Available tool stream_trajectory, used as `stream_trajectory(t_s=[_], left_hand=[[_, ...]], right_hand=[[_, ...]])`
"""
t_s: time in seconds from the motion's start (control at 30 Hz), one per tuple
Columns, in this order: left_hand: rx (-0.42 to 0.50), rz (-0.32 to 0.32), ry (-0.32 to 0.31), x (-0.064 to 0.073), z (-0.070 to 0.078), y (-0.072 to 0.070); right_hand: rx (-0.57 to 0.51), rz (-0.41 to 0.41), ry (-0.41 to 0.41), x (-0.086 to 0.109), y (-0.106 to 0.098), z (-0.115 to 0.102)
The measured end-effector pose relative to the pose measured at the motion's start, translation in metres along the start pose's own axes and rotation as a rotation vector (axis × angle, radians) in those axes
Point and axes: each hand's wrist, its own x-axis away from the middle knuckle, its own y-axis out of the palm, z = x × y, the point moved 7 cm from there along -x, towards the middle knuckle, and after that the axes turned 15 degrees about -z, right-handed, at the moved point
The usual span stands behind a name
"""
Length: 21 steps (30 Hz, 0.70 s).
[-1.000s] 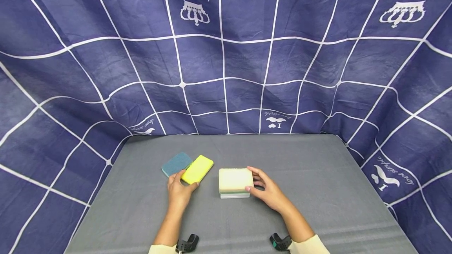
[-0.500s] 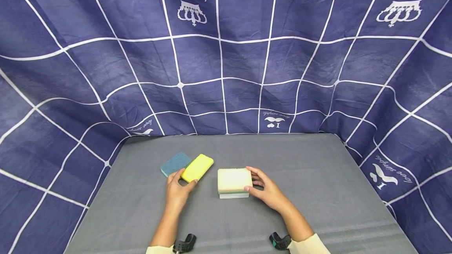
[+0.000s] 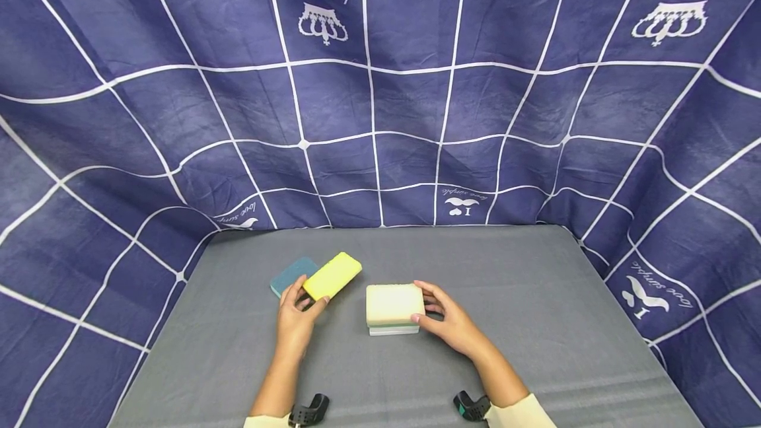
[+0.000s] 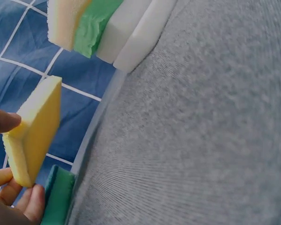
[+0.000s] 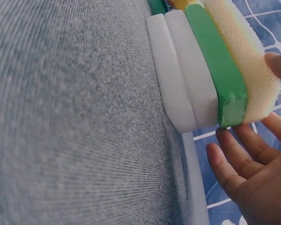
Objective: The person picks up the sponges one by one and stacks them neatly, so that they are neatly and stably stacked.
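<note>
A person's left hand [image 3: 295, 322] pinches a tilted yellow sponge [image 3: 333, 276] by its edges, off the worktop [image 3: 505, 269] and near a blue-green sponge [image 3: 295, 274]. The right hand [image 3: 456, 327] curls around one end of a cream sponge [image 3: 395, 304], atop a green block [image 5: 218, 61] and two white blocks [image 5: 171, 70]. A light pinch and an unsqueezed stack should work best. Grey cloth covers the worktop; blue, white-lined curtain [image 3: 416, 104] surrounds it.

Yellow sponge [image 3: 333, 276]: up from its lower spot beside the blue sponge [image 3: 293, 277] a second ago; now clear of the table [image 3: 487, 263].
Yellow sponge angle: swung slightly, far end further right in head view.
Left hand [image 3: 294, 319]: risen a little along with the yellow sponge.
</note>
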Motion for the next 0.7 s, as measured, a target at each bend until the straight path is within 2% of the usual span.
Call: stream_trajectory(t_s=[0.13, 0.7], left_hand=[[0.027, -0.022, 0.0, 0.003, 0.005, 0.0], [0.187, -0.035, 0.065, 0.008, 0.022, 0.001]], right_hand=[[0.009, -0.006, -0.004, 0.0, 0.0, -0.001], [0.007, -0.008, -0.025, 0.0, 0.0, -0.003]])
